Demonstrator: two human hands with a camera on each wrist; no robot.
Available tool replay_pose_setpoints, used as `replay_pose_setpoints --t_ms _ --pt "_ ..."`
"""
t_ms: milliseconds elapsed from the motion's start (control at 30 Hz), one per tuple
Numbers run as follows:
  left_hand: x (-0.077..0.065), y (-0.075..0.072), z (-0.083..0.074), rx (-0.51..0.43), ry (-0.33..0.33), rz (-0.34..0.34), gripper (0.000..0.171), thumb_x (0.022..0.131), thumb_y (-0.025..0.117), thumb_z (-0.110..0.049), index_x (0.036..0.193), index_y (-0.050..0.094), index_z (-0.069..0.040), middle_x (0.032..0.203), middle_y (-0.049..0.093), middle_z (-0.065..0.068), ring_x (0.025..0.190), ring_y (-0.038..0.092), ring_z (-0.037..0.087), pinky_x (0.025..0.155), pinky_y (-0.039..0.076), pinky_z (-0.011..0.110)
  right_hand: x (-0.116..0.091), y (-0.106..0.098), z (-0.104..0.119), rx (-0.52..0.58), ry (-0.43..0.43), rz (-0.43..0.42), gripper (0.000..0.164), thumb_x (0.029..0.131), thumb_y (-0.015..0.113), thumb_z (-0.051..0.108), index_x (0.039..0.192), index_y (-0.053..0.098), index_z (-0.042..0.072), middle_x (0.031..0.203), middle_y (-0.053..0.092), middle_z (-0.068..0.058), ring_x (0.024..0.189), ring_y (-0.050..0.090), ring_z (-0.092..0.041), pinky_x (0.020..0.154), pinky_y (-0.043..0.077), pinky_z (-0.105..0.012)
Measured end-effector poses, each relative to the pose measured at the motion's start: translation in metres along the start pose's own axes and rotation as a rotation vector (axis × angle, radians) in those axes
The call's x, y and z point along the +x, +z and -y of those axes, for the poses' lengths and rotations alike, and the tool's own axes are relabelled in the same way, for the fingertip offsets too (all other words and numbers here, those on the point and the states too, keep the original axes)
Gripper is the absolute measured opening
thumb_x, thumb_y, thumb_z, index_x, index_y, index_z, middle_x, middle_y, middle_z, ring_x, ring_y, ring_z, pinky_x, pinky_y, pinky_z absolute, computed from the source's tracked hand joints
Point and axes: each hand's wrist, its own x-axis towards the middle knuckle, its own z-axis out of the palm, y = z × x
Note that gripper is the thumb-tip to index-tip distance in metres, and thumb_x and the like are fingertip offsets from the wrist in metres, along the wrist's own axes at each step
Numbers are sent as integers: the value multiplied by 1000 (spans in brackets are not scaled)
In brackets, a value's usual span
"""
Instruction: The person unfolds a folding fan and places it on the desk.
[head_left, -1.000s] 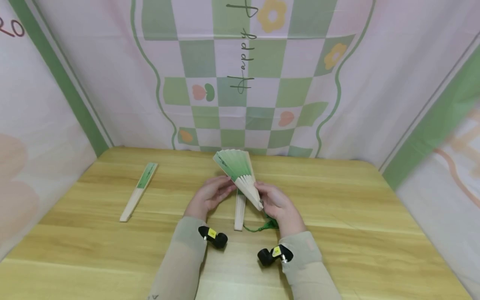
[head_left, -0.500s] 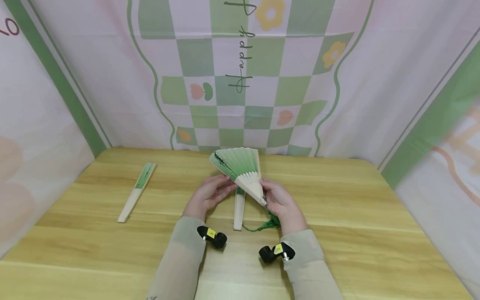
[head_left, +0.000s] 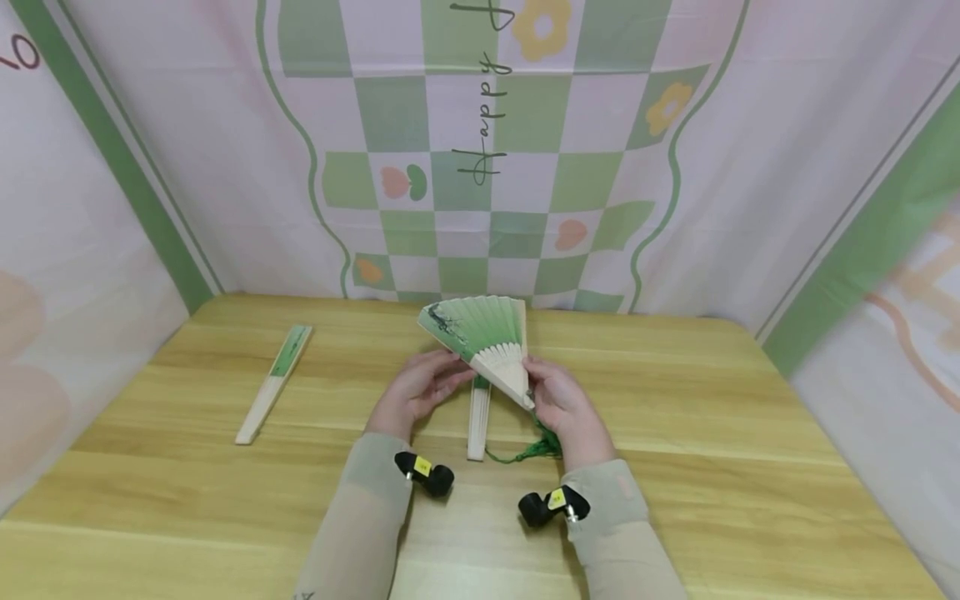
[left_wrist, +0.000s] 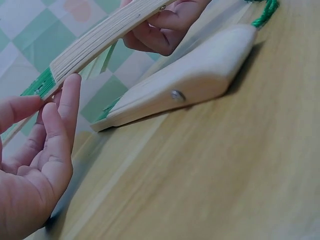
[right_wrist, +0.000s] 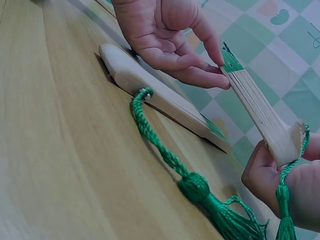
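Observation:
A green folding fan (head_left: pixel 483 329) with pale ribs is held partly spread above the table. My left hand (head_left: pixel 423 385) pinches its left outer rib between thumb and fingertips. The right hand (head_left: pixel 557 398) grips the fan near its pivot, on the right side. From that pivot hangs a green tassel (right_wrist: pixel 283 200). Below the held fan a second, folded fan (head_left: pixel 478 425) lies on the table, partly hidden by the spread one. Its own green tassel (right_wrist: pixel 200 190) shows in the right wrist view.
A third folded fan (head_left: pixel 273 387) lies at the left of the wooden table (head_left: pixel 712 467). Behind the table's back edge hangs a checkered cloth (head_left: pixel 465 200). Each sleeve carries a small black camera (head_left: pixel 426 475) at the wrist.
The held fan has spread wider, its right edge swinging to the right. My right hand has moved slightly right, while the left hand and the fans on the table stay nearly in place.

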Motion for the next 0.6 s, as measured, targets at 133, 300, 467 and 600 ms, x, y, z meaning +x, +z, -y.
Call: replay_pose_setpoints --t_ms 133,300,467,600 --pt "0 0 0 2 -1 1 31 99 57 -11 129 59 -3 98 76 5 87 74 13 68 55 14 -1 2 1 12 14 -36 19 107 34 9 122 45 3 105 51 3 95 53 -4 85 47 -13" --pt "0 0 0 14 1 -7 31 99 57 -12 129 60 -3 97 76 4 87 74 13 68 55 14 -2 2 2 37 12 -69 18 106 35 8 120 46 4 106 51 3 96 51 -5 85 47 -12" --pt "0 0 0 20 11 -7 31 100 56 -13 129 59 -2 97 76 3 87 74 12 68 55 14 0 1 1 93 6 -83 16 106 34 7 114 48 5 103 53 2 97 51 -7 85 48 -14" --pt "1 0 0 11 16 -9 30 100 56 -12 127 60 -1 97 76 4 86 74 12 68 55 15 1 1 1 108 9 -103 27 106 32 6 129 45 2 113 48 -1 103 48 -9 86 48 -15"
